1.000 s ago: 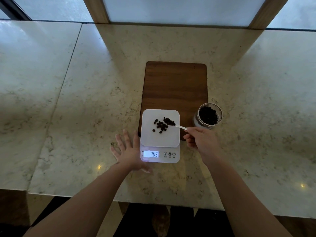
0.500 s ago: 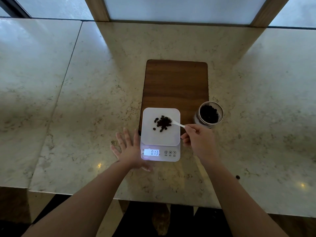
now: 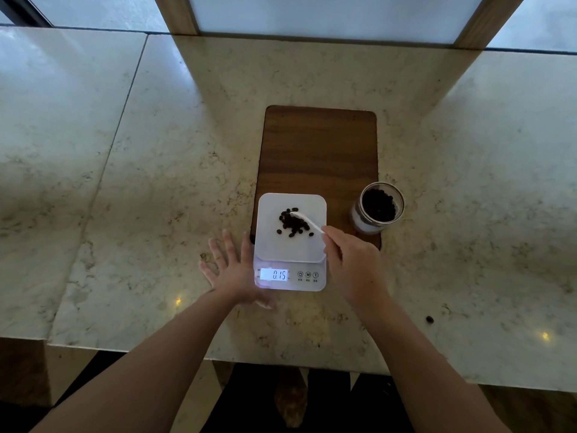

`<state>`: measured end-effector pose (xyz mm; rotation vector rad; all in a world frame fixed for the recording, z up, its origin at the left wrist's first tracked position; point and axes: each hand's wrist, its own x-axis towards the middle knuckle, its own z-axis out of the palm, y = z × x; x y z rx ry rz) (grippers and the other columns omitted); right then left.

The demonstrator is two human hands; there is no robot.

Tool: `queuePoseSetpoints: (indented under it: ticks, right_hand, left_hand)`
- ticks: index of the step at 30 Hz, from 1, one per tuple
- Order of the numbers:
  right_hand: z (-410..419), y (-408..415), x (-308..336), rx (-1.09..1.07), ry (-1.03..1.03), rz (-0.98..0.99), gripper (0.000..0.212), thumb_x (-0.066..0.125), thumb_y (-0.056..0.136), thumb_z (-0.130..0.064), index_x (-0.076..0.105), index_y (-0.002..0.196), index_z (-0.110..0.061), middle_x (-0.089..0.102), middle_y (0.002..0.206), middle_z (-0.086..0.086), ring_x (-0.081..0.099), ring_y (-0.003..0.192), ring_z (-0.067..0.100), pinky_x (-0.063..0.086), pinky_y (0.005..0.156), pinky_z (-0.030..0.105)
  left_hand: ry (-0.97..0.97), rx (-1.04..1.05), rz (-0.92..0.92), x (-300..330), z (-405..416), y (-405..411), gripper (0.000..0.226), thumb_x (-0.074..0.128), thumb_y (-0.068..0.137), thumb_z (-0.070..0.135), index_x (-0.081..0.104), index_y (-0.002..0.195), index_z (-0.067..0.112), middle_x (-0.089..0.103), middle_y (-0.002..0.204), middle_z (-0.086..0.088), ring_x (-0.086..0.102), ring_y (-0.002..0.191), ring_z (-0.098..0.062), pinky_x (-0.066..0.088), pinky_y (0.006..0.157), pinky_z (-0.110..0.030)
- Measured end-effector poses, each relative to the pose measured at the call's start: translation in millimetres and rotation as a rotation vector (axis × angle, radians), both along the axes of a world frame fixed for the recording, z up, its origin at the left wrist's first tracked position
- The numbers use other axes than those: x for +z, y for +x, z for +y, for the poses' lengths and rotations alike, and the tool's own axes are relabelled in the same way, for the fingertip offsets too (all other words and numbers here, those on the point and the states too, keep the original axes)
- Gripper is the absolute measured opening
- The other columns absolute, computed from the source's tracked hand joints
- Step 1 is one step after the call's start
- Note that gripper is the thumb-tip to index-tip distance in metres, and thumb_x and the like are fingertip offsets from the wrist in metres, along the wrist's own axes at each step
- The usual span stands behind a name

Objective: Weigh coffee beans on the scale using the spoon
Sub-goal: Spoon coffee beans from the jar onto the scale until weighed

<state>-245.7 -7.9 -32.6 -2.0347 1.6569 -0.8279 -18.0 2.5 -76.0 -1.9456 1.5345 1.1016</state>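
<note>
Dim scene, backlit by the bright windows (image 3: 327,14) behind; their glare washes the marble counter (image 3: 93,151), the centre is shadowed, and wide-angle distortion bends the edges.

White spoon (image 3: 307,220) over beans (image 3: 293,225) piled on scale (image 3: 290,245), reads 0.15.
</note>
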Motion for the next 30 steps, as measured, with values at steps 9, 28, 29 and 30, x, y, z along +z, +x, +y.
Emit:
queuePoseSetpoints:
  ticks: [9, 28, 29, 30]
  right_hand:
    - [8, 0, -8, -0.105, -0.130, -0.090, 0.025, 0.067, 0.093, -0.001, 0.072, 0.117, -0.001, 0.078, 0.084, 0.009, 0.071, 0.066, 0.016, 0.053, 0.060, 0.021]
    - [41, -21, -8, -0.727, 0.716, -0.978, 0.027, 0.057, 0.097, -0.025, 0.074, 0.078, -0.016, 0.063, 0.068, 0.000, 0.055, 0.058, 0.012, 0.046, 0.051, 0.027]
    - [45, -24, -8, -0.769, 0.765, -1.036, 0.025, 0.057, 0.097, -0.024, 0.075, 0.085, -0.010, 0.064, 0.072, 0.003, 0.056, 0.059, 0.013, 0.047, 0.052, 0.028]
    - [49, -27, -9, -0.803, 0.803, -1.074, 0.025, 0.058, 0.096, -0.023, 0.075, 0.092, -0.006, 0.065, 0.073, 0.004, 0.057, 0.060, 0.013, 0.047, 0.053, 0.028]
  left_hand:
    - [-0.003, 0.002, -0.001, -1, 0, 0, 0.167, 0.089, 0.043, 0.066, -0.049, 0.131, 0.033, -0.064, 0.132, -0.010, -0.059, 0.118, -0.039, -0.020, 0.103, -0.075]
    - [-0.030, 0.004, -0.013, -4, 3, 4, 0.169, 0.086, 0.038, 0.073, -0.043, 0.139, 0.036, -0.061, 0.136, -0.008, -0.055, 0.124, -0.039, -0.019, 0.103, -0.072]
    - [-0.031, 0.005, -0.016, -3, 3, 4, 0.168, 0.085, 0.037, 0.075, -0.043, 0.139, 0.036, -0.061, 0.135, -0.007, -0.054, 0.125, -0.038, -0.019, 0.104, -0.072]
    - [-0.033, 0.007, -0.020, -3, 4, 4, 0.168, 0.085, 0.036, 0.076, -0.043, 0.139, 0.037, -0.061, 0.134, -0.006, -0.054, 0.125, -0.038, -0.018, 0.105, -0.072]
